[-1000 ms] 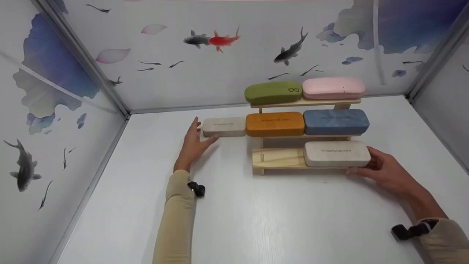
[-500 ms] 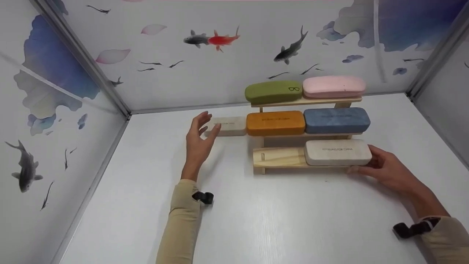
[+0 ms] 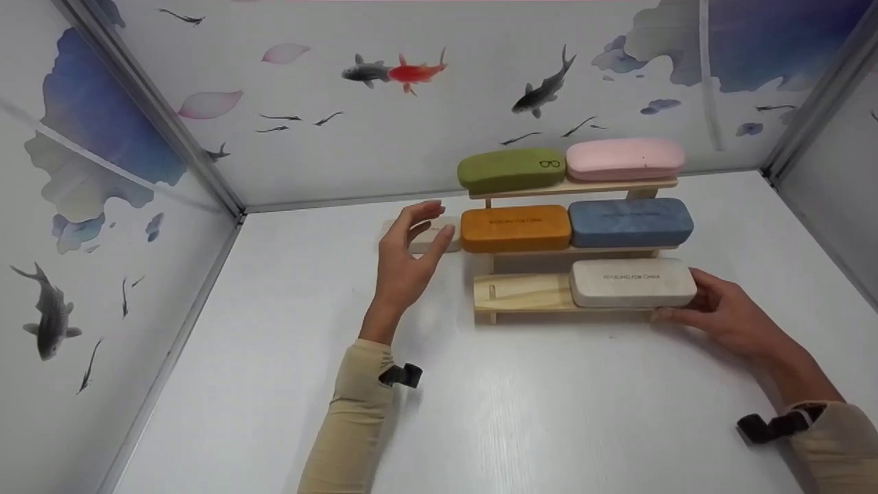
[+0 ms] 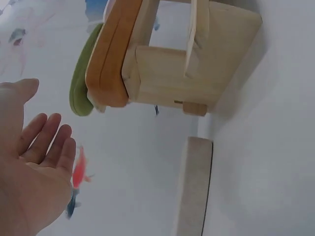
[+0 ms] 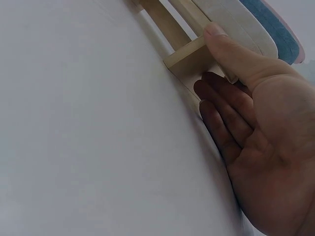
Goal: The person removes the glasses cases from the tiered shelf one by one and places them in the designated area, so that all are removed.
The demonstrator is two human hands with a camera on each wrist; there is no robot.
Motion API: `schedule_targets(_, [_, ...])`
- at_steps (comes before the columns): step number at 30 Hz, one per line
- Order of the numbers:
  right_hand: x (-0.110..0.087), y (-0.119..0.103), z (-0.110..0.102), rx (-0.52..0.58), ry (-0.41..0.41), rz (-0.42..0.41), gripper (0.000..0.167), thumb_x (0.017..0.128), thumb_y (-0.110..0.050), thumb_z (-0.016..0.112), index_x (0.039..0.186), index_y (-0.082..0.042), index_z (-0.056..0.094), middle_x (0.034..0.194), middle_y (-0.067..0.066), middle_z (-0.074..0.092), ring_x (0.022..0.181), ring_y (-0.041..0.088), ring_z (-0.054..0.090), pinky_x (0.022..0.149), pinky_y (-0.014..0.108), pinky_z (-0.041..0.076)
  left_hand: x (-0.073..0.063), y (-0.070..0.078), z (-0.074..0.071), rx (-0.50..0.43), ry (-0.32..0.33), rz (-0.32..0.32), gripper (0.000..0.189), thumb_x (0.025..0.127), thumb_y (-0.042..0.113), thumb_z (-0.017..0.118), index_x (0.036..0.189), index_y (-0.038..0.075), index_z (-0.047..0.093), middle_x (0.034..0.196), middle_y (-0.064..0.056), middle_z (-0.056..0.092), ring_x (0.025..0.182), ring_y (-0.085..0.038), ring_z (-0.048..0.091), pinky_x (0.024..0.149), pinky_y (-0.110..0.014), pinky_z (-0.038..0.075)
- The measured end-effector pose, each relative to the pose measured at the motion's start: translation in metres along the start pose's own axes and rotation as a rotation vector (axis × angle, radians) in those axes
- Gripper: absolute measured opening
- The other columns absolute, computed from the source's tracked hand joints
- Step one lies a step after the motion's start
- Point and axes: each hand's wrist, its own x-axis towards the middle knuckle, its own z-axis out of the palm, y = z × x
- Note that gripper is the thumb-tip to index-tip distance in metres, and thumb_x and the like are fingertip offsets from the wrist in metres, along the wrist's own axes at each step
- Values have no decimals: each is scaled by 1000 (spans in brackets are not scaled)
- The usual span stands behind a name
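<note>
Creased beige sleeves point(image 3: 353, 429) are worn with small, blocky black wrist cameras point(image 3: 410, 375)

You are in what looks like a small booth for recording work. A white desk point(image 3: 521, 418) spans it, closed in by a left panel point(image 3: 103, 295), a far panel point(image 3: 309, 161) and a right panel point(image 3: 847, 154), with grey metal posts point(image 3: 153, 103) at the far corners. The panels carry printed fish point(image 3: 545, 89), pink petals point(image 3: 211, 104) and blue-violet washes point(image 3: 110, 110), like display boards. Your sleeves point(image 3: 360, 391) bear small black wrist cameras point(image 3: 410, 375), which suits a recording stall.
</note>
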Motion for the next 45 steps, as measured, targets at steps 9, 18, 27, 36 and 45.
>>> schedule_targets(9, [1,2,0,2,2,8,75,100,-20,81,165,-17,45,143,-22,64,117,-3,68,91,11,55,-7,20,14,-37,-210,85,34,107,30,73,130,4,72,128,-7,75,122,-12,70,113,-31,57])
schedule_targets(18, [0,1,0,26,-8,-20,76,101,-15,79,167,-17,42,145,-20,64,120,-3,67,92,11,55,-20,28,38,1,-475,69,35,109,32,68,139,14,68,137,-2,72,133,-16,67,119,-34,52])
schedule_targets(27, [0,0,0,13,-9,-12,76,100,-17,80,166,-16,43,145,-20,64,119,-3,68,92,11,55,-26,28,56,48,-621,7,44,109,33,67,148,11,63,148,-7,67,142,-27,62,122,-42,51])
schedule_targets(36, [0,2,-1,12,-7,-12,73,100,-16,81,164,-16,46,143,-20,66,116,-2,70,90,12,56,-29,26,80,125,-705,-81,56,108,36,68,158,14,55,159,-3,60,150,-19,55,126,-36,45])
schedule_targets(45, [1,1,-1,36,-10,-5,74,100,-16,80,165,-13,44,142,-23,65,116,-3,70,90,13,57,-27,23,103,222,-759,-77,70,107,40,69,166,13,42,169,-3,49,158,-17,44,132,-33,35])
